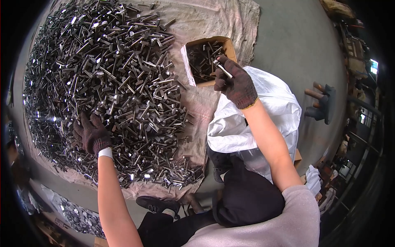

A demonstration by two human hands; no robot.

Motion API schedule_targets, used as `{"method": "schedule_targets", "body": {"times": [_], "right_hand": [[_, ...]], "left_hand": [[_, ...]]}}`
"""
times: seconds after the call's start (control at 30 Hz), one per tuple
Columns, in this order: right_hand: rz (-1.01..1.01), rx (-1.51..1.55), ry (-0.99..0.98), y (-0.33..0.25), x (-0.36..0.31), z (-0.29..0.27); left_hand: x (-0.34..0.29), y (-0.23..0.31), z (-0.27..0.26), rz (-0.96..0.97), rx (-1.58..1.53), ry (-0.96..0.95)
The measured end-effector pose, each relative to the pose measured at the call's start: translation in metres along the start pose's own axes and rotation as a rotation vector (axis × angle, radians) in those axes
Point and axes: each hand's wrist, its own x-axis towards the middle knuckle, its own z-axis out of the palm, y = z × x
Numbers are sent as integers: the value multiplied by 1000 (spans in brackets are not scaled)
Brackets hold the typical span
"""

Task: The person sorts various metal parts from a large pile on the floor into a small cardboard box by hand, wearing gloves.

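Note:
A broad heap of metal bolts (135, 88), many with block-shaped heads, covers the cloth on the left. My left hand (92, 133), in a dark knit glove, rests on the near left part of this heap. Its fingers are spread and I see nothing held in them. My right hand (238, 84), gloved the same way, is raised at the near right corner of an open cardboard box (229, 46). A single shiny bolt (223, 69) is pinched between its thumb and fingers. Inside the box lie several darker bolts (201, 59).
A white woven sack (271, 88) gapes open beside my right forearm. Stained cloth (205, 20) lies under the heap and box, over a grey floor (294, 33). Dark machine-like parts (323, 103) stand at right. Another pile of metal pieces (80, 216) lies at lower left.

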Motion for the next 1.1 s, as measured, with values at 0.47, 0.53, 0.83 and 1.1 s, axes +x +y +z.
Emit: {"method": "schedule_targets", "body": {"times": [0.47,0.53,0.83,1.1], "right_hand": [[-295,-706,88,-1,-25,10],[-298,-714,80,0,-25,9],[-336,-765,53,0,-24,10],[-360,-811,51,-1,-20,7]], "left_hand": [[0,1,2,6,1,16],[-1,0,2,5,9,16],[1,1,-1,6,17,12],[1,3,-3,4,12,9]]}}
